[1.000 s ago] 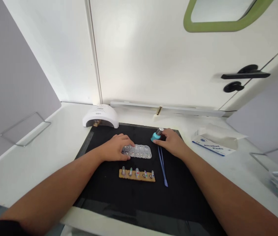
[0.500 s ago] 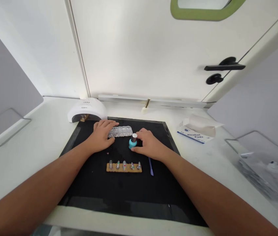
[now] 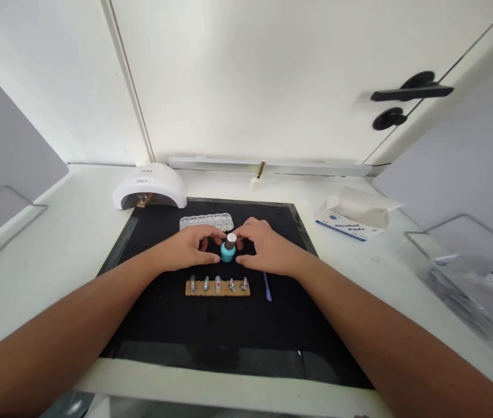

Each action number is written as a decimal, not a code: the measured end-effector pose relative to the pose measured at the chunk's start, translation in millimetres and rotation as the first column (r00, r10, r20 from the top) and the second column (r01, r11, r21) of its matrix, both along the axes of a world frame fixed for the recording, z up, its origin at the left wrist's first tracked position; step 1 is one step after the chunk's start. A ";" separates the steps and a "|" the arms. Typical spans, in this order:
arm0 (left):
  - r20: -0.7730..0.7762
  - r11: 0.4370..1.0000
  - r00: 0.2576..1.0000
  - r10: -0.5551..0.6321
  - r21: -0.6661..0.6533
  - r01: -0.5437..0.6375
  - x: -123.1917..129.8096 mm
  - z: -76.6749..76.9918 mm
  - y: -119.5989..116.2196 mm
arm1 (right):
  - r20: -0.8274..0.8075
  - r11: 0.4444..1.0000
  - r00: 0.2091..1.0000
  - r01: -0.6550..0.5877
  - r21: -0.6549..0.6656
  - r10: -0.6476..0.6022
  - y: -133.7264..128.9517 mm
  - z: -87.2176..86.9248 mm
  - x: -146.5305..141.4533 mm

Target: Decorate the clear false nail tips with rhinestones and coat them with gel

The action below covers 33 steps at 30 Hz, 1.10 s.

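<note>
A turquoise bottle with a silver cap (image 3: 228, 249) stands upright on the black mat (image 3: 211, 331). My left hand (image 3: 191, 247) is at its left side, thumb and fingers apart. On the other side my right hand (image 3: 261, 247) curves toward the bottle, its thumb and fingers spread too. Whether any fingertip touches the bottle is hard to tell. Behind my left hand lies a clear compartment case (image 3: 211, 220), partly covered by the fingers. Nearer the front, a tan strip (image 3: 224, 292) carries several decorated nail tips in a row. A purple tool (image 3: 267, 288) lies right of the strip.
A white domed lamp (image 3: 150, 183) stands at the back left, with a tan piece inside. A gold-handled brush (image 3: 259, 172) rests at the back. On the right are an open Alcohol Pads box (image 3: 355, 217) and a plastic bag (image 3: 485, 296) behind a wire frame.
My left hand has left the clear case and moved right and down to the bottle. My right hand's grasp on the bottle has loosened. The view has shifted slightly.
</note>
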<state>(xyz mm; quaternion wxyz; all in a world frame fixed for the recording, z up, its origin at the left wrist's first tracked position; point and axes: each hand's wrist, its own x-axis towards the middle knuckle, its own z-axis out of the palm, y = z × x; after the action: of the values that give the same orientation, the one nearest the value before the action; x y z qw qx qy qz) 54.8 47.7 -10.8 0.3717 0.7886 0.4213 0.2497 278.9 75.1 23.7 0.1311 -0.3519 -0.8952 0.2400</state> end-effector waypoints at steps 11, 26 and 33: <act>-0.109 0.997 0.993 0.051 0.056 -0.045 10.5 -2.3 1.6 | -0.305 0.997 0.952 0.011 0.079 0.014 -13.2 -0.3 -11.2; -0.135 0.994 0.990 0.039 0.106 -0.025 9.7 -5.4 2.9 | -0.416 0.978 0.892 0.206 0.021 -0.179 -14.6 9.0 -9.2; -0.146 0.993 0.987 0.068 0.105 -0.053 11.0 -3.4 0.4 | -0.440 0.971 0.871 0.237 -0.017 -0.220 -13.7 10.2 -11.0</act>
<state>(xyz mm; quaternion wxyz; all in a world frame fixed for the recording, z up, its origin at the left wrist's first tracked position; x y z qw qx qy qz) 65.7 48.1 -14.2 0.2912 0.8097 0.4586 0.2219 267.9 61.3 33.9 0.3631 -0.3894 -0.7991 0.2792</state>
